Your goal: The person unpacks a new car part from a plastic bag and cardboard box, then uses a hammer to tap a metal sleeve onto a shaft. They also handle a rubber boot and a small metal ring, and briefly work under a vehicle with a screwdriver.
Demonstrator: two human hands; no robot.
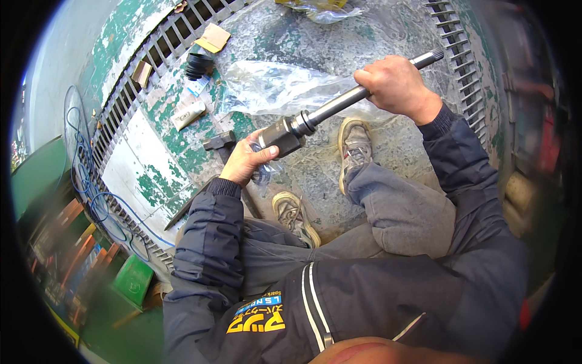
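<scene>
A metal drive shaft [339, 104] slants across in front of me, its splined end at the upper right. My right hand [397, 88] is closed around the bare shaft near that end. At the lower left end, my left hand [245, 159] grips the dark cylindrical joint housing [284, 138], thumb along its side. Crumpled clear plastic [264, 173] hangs beneath the left hand. Behind that hand lies a hammer [219, 141] on the floor, its handle partly hidden. A large clear plastic bag [270, 88] is spread out beyond the shaft.
On the floor lie a black ribbed rubber boot [197, 65], a white tube [189, 114], cardboard pieces [213, 37] and a thin metal bar [188, 203]. Slotted drain grates [167, 36] run along both sides. A blue hose [100, 194] coils at left; my shoes [354, 148] are close below the shaft.
</scene>
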